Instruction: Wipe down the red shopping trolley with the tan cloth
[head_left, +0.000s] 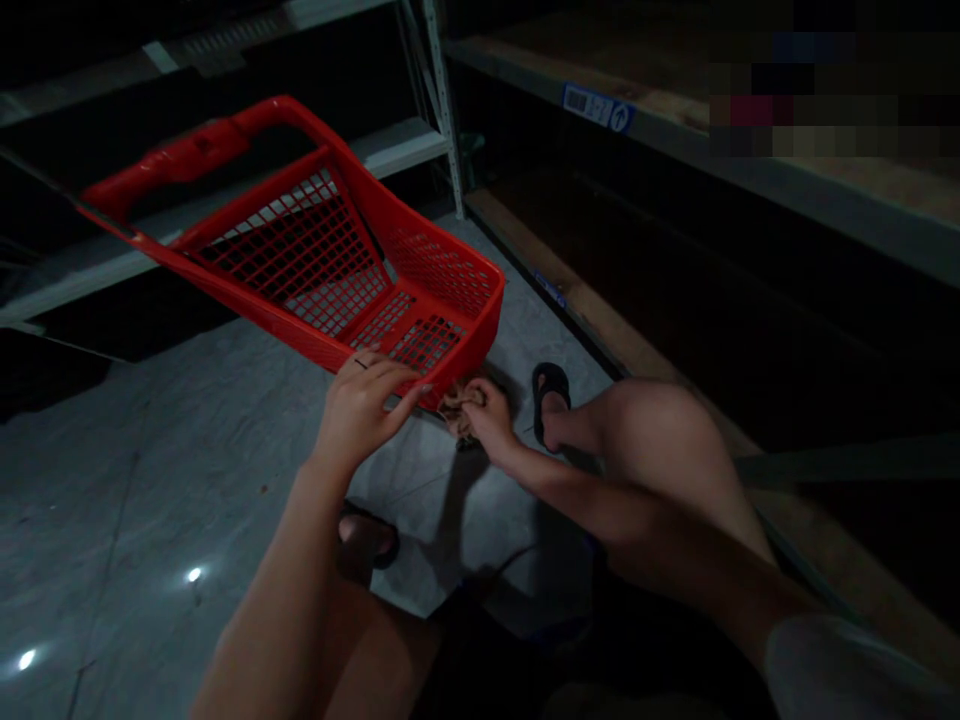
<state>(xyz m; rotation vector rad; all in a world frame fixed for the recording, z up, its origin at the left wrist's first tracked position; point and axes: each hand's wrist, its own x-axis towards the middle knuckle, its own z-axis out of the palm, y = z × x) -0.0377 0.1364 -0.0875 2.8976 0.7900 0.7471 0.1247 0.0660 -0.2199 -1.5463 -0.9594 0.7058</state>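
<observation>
A red plastic shopping cart [300,345] with grid walls stands in front of me, its handle up at the far left. My left hand [364,405] is on the cart's near rim, fingers laid over the edge and the thumb toward the corner. In my right hand [491,412] is a crumpled brown cloth [462,408], bunched between the fingers and pressed against the outside of the cart's near lower corner. The right fingertips are partly hidden by the cloth. The basket's visible inside holds nothing.
White metal shelving [409,145] stands behind the cart. A long wood-topped shelf [517,75] with a blue and white label [596,107] runs along the right, above a lower board [600,320]. Grey tile floor [187,480] lies below; my sandalled feet flank the cart's near end.
</observation>
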